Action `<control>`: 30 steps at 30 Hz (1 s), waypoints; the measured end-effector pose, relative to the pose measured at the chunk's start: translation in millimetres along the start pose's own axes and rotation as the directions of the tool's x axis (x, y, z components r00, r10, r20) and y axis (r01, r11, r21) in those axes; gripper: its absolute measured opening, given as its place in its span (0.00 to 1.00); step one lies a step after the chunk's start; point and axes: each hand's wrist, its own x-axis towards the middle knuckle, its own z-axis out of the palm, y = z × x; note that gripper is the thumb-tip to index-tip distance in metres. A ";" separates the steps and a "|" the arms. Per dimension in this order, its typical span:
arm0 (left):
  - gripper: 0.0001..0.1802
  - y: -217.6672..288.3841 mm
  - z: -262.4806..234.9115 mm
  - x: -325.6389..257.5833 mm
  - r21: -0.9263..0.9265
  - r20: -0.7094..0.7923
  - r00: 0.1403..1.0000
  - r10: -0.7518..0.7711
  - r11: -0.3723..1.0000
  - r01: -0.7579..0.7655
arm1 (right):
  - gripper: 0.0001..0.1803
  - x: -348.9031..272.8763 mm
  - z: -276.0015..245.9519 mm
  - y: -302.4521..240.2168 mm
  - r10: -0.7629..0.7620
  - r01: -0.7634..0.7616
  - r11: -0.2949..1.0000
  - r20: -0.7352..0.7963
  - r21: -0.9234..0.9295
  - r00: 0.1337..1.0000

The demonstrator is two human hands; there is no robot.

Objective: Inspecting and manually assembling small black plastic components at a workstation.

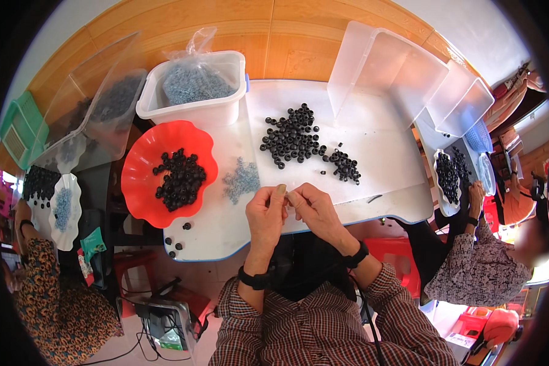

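My left hand [265, 215] and my right hand [316, 213] meet over the front edge of the white table [210, 241]. Thumb and fingers of each are pinched together at one spot; whatever lies between them is too small to make out. Just beyond spreads a pile of black bead-like parts [291, 135], beside a lesser heap of smaller black parts [346, 168]. Left of my hands is a patch of tiny translucent bluish pieces [242, 180]. A red wavy-rimmed bowl [137, 177] holds more black parts.
A white tub [192, 113] with a bag of bluish pieces stands at the back left. Translucent plastic bins [390, 73] rise at the back right. Several loose black parts [179, 246] lie near the front left edge. Co-workers sit left [67, 311] and right [476, 268].
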 end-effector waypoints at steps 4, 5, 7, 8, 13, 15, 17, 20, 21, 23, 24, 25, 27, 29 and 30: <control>0.16 0.9 0.0 0.0 0.178 0.003 0.994 0.109 0.978 -0.108 | 0.12 -1.4 -1.2 2.3 0.089 -0.089 0.992 0.008 0.091 0.996; 0.16 1.6 -0.6 0.3 0.178 0.003 0.994 0.109 0.978 -0.107 | 0.12 -1.8 0.1 3.4 0.089 -0.089 0.992 0.007 0.091 0.996; 0.17 3.3 -1.2 1.3 0.331 -0.020 0.998 0.058 0.942 -0.048 | 0.08 -2.3 4.5 5.4 -0.036 0.030 0.997 -0.085 -0.077 0.996; 0.17 1.0 -0.4 2.5 0.331 -0.018 0.998 0.058 0.942 -0.048 | 0.08 -1.6 4.8 5.6 -0.036 0.029 0.997 -0.087 -0.077 0.996; 0.19 1.4 2.3 4.9 -0.040 -0.064 0.973 -0.222 0.975 0.219 | 0.04 0.0 6.4 6.6 -0.503 0.428 0.775 -0.045 -0.465 0.863; 0.19 2.4 2.8 5.4 -0.085 -0.058 0.969 -0.240 0.968 0.234 | 0.04 1.2 6.1 3.1 -0.505 0.437 0.787 -0.047 -0.435 0.862; 0.20 1.7 2.7 4.6 -0.131 -0.052 0.965 -0.257 0.960 0.249 | 0.04 1.0 6.5 2.9 -0.507 0.447 0.798 -0.048 -0.404 0.861; 0.21 1.0 3.7 3.8 -0.124 -0.060 0.971 -0.233 0.967 0.224 | 0.03 0.1 7.7 4.0 -0.409 0.363 0.881 -0.101 -0.302 0.907; 0.21 0.5 3.8 3.7 -0.130 -0.052 0.970 -0.238 0.965 0.230 | 0.03 -0.6 8.2 3.9 -0.449 0.397 0.860 -0.104 -0.319 0.888; 0.21 0.0 2.7 3.3 -0.136 -0.045 0.969 -0.244 0.962 0.236 | 0.03 -1.5 8.3 4.1 -0.488 0.430 0.838 -0.105 -0.337 0.867; 0.21 -0.1 0.6 3.3 -0.128 -0.022 0.974 -0.224 0.967 0.220 | 0.04 -1.3 8.1 5.2 -0.474 0.417 0.847 -0.113 -0.331 0.873; 0.20 0.0 -1.0 3.0 -0.119 0.000 0.979 -0.204 0.972 0.203 | 0.04 -1.2 7.8 5.9 -0.460 0.403 0.855 -0.120 -0.326 0.880; 0.19 -0.5 5.0 -0.2 -0.128 0.004 0.993 -0.114 0.985 0.113 | 0.04 -1.5 4.1 4.8 -0.291 0.264 0.944 -0.119 -0.198 0.949; 0.19 -1.4 4.3 -2.0 -0.137 0.005 1.000 -0.022 0.990 0.023 | 0.05 -2.3 0.1 2.6 -0.113 0.107 0.992 -0.091 -0.071 0.989; 0.17 -2.3 1.2 -2.8 -0.102 0.042 0.999 -0.021 0.994 0.025 | 0.06 -3.2 -1.9 0.8 -0.033 0.034 0.999 -0.046 0.009 0.998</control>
